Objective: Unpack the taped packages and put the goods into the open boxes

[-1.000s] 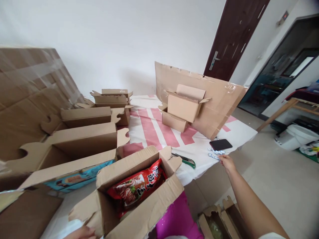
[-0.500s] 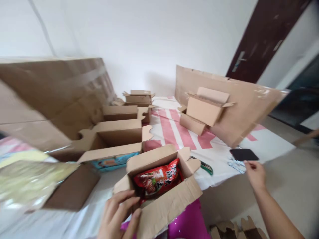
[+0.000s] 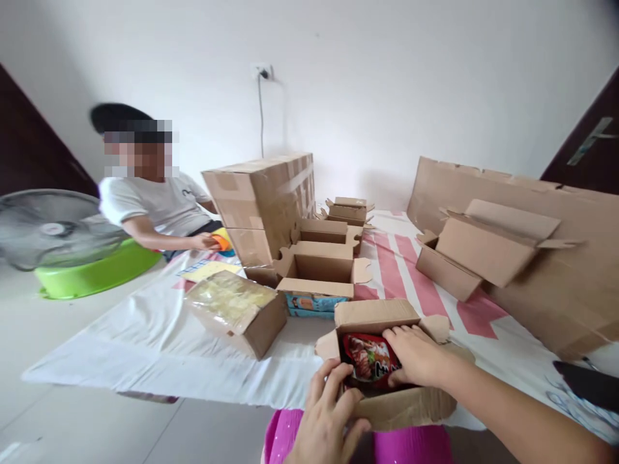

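- Red food packet (image 3: 370, 356) inside an open cardboard box (image 3: 406, 409) at the near edge of the surface (image 3: 145, 348).
- Right hand (image 3: 416, 354) spread across the packet; left hand (image 3: 331, 409) curved at the box's left end; whether either grips cannot be told.
- Leftward, a film-topped carton (image 3: 232, 303); farther, a person (image 3: 157, 206) in a cap.

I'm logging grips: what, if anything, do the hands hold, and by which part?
The left hand holds the open box by its near-left corner; the right hand touches the right end of the red packet, its grip unclear.
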{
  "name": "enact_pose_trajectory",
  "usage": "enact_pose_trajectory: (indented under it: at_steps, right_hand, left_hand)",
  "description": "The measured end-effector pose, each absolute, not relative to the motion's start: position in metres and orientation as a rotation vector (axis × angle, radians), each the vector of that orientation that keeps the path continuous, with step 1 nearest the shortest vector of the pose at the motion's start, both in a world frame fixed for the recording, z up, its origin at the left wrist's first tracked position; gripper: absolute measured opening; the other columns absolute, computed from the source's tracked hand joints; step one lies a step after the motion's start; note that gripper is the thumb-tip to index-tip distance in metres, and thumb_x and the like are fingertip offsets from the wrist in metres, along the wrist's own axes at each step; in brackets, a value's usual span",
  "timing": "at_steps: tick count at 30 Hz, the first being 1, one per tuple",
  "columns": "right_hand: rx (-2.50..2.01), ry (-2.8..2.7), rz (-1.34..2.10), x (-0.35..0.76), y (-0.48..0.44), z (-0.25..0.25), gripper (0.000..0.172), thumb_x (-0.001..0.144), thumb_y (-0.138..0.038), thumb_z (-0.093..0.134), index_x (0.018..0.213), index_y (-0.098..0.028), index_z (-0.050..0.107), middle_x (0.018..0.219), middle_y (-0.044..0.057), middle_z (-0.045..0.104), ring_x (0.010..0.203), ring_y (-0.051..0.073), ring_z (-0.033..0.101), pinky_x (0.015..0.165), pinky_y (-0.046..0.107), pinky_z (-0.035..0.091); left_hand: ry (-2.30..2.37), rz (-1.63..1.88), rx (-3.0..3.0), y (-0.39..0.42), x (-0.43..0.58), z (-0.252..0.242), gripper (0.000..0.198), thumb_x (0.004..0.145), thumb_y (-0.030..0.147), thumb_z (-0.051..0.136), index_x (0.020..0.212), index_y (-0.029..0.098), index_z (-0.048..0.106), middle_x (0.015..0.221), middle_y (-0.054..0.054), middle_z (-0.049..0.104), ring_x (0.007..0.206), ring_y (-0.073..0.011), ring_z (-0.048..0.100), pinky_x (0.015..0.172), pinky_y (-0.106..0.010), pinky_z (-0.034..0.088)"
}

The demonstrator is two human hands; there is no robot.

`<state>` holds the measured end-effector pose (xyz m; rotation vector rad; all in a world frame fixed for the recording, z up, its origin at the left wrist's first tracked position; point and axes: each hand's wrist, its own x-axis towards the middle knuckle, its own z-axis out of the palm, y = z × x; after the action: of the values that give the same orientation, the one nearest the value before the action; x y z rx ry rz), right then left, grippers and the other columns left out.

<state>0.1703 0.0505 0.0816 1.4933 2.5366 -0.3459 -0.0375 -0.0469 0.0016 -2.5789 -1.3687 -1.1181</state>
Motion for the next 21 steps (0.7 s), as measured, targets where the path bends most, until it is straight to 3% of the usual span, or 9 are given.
enact_pose_trajectory:
  at_steps: [2, 6, 8, 12, 16, 21]
  right_hand:
    - [1.421, 2.526, -0.338, 0.163, 0.053, 0.075, 0.067, 0.052, -0.037, 0.089, 0.110, -0.009, 0.068, 0.110, 0.020, 0.069, 0.102, 0.040, 0.064, 0.091, 0.051, 0.047]
    - [1.304, 2.736, -0.285, 0.164, 0.036, 0.096, 0.026, 0.065, -0.030, 0.080, 0.087, -0.019, 0.071, 0.095, 0.008, 0.070, 0.094, 0.031, 0.066, 0.090, 0.047, 0.048]
    - [1.385, 2.969, -0.291, 0.174, 0.027, 0.118, 0.019, 0.071, -0.030, 0.077, 0.087, -0.023, 0.070, 0.098, 0.007, 0.068, 0.094, 0.029, 0.065, 0.084, 0.043, 0.052]
    - [1.762, 3.430, -0.316, 0.208, 0.024, 0.147, 0.023, 0.083, -0.043, 0.066, 0.101, -0.030, 0.071, 0.106, 0.005, 0.072, 0.096, 0.026, 0.069, 0.080, 0.037, 0.058]
    - [2.245, 3.376, -0.260, 0.237, 0.028, 0.127, 0.036, 0.080, -0.055, 0.063, 0.103, -0.028, 0.070, 0.097, 0.007, 0.077, 0.091, 0.030, 0.073, 0.072, 0.039, 0.062]
    - [2.382, 3.207, -0.400, 0.261, 0.022, 0.071, 0.045, 0.076, -0.053, 0.068, 0.111, -0.027, 0.061, 0.094, 0.005, 0.078, 0.079, 0.027, 0.075, 0.059, 0.030, 0.062]
  left_hand:
    - [-1.381, -1.142, -2.559, -0.046, -0.042, -0.001, 0.013, 0.081, 0.022, 0.067, 0.093, 0.022, 0.063, 0.120, -0.012, 0.057, 0.121, -0.0343, 0.046, 0.090, -0.052, 0.054]
    - [-1.371, -1.128, -2.515, -0.044, -0.066, 0.003, 0.004, 0.084, 0.023, 0.062, 0.088, 0.022, 0.062, 0.112, -0.011, 0.060, 0.122, -0.0343, 0.047, 0.092, -0.052, 0.052]
    - [-1.410, -1.065, -2.504, -0.044, -0.086, 0.015, 0.006, 0.086, 0.022, 0.060, 0.091, 0.023, 0.063, 0.116, -0.010, 0.060, 0.126, -0.0337, 0.045, 0.095, -0.051, 0.050]
    - [-1.564, -0.950, -2.320, -0.036, -0.126, 0.038, 0.009, 0.089, 0.018, 0.056, 0.090, 0.023, 0.064, 0.121, -0.011, 0.061, 0.129, -0.0329, 0.045, 0.097, -0.051, 0.049]
    - [-1.695, -0.763, -2.183, -0.017, -0.151, 0.029, 0.014, 0.082, 0.013, 0.058, 0.089, 0.022, 0.065, 0.121, -0.008, 0.065, 0.125, -0.0332, 0.052, 0.096, -0.053, 0.050]
    - [-1.694, -0.724, -2.105, -0.010, -0.157, 0.015, 0.047, 0.081, 0.009, 0.052, 0.125, 0.023, 0.059, 0.138, -0.011, 0.058, 0.126, -0.0330, 0.055, 0.096, -0.054, 0.053]
